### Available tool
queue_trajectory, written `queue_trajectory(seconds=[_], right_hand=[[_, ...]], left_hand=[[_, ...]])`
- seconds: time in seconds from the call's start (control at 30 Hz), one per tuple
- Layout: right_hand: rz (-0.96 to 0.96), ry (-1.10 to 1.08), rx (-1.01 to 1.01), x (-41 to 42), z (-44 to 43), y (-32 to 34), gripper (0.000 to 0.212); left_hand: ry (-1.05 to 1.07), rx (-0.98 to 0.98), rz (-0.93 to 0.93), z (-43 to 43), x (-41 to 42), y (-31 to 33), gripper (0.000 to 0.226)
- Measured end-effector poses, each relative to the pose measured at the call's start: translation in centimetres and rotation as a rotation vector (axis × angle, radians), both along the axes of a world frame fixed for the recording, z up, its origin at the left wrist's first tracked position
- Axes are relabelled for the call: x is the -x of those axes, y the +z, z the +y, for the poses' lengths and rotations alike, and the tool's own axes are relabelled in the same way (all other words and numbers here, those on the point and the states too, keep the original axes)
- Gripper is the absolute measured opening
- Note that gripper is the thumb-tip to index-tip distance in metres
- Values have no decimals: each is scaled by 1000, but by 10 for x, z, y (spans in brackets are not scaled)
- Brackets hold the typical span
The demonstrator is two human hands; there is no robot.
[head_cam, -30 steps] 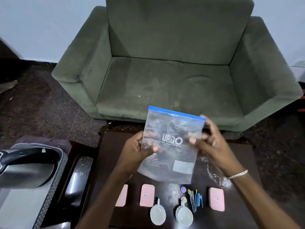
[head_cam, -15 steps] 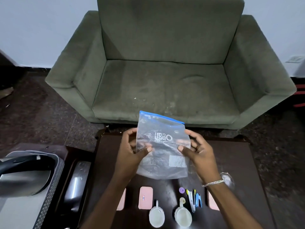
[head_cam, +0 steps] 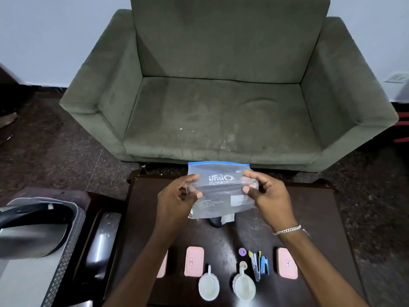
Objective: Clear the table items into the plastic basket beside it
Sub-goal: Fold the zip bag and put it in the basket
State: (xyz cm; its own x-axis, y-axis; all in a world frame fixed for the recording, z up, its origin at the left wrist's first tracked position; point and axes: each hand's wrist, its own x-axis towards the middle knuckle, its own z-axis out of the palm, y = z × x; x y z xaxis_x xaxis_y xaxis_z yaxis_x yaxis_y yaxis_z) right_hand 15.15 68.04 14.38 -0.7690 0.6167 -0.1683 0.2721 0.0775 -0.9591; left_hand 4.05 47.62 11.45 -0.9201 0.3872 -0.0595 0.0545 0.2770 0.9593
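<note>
Both the left hand [head_cam: 177, 196] and the right hand [head_cam: 264, 192] are pinching the clear zip bag [head_cam: 221, 191] at centre frame. To do well, they should be keeping it taut and carrying it toward the basket [head_cam: 66, 240] at lower left, clear of the desk [head_cam: 314, 218].

Leftmost pink case [head_cam: 163, 265] half behind forearm; basket [head_cam: 66, 251] apparently edge-cropped.

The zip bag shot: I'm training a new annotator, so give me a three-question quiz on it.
1. True or false: both hands grip the zip bag.
2. How many pink cases lie on the table? A) one B) three C) five
3. Which wrist wears the bracelet?

Key: 1. True: the left hand and right hand pinch its sides. 2. B, one partly behind the left forearm. 3. The right.
</note>
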Motion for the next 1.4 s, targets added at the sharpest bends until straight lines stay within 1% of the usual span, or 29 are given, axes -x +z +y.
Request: queue_trajectory(seconds=[0.17, 0.23, 0.3, 0.37, 0.43, 0.5, 0.57, 0.73, 0.87, 0.9, 1.0, 1.07, 1.13, 1.23, 1.3, 1.4], right_hand=[[-101, 1, -247, -5, -4, 2, 31], [-122, 20, -304, -7, -5, 2, 20], [-144, 30, -329, -8, -5, 1, 16], [-161, 41, -335, -8, -3, 0, 13], [-125, 63, -294, -8, -1, -2, 11], [-76, 82, -278, -7, -5, -3, 20], [-45, 55, -319, -2, -13, -7, 24], [2, -48, -423, 15, -46, -23, 15], [54, -34, -459, 30, -79, -37, 4], [63, -21, -448, 34, -89, -42, 3], [59, 25, -403, 44, -120, -52, 23], [91, 135, -358, 51, -145, -53, 30], [91, 280, -286, 60, -170, -53, 30], [3, 478, -158, 78, -210, -57, 27], [-55, 573, -74, 90, -239, -63, 19], [-78, 618, -64, 105, -280, -70, 20]], left_hand=[[38, 49, 60, 2, -1, -2, 43], [29, 104, 123, 1, 0, -4, 29], [19, 164, 190, 0, 2, -5, 16], [13, 167, 193, -1, 4, -7, 11], [4, 170, 197, -3, 2, -8, 17], [21, 178, 207, -3, -3, -8, 23], [65, 157, 219, -3, -10, -8, 22], [192, 166, 252, -15, -15, -14, 14], [220, 106, 249, -50, -10, -24, 20], [231, 98, 233, -62, -8, -28, 22], [245, 145, 219, -104, -6, -37, 19], [259, 161, 168, -134, -7, -40, 13], [280, 176, 150, -163, -8, -40, 13], [319, 211, 152, -213, -9, -36, 11], [353, 230, 130, -251, -12, -36, 26], [374, 270, 125, -303, -14, -37, 38]])
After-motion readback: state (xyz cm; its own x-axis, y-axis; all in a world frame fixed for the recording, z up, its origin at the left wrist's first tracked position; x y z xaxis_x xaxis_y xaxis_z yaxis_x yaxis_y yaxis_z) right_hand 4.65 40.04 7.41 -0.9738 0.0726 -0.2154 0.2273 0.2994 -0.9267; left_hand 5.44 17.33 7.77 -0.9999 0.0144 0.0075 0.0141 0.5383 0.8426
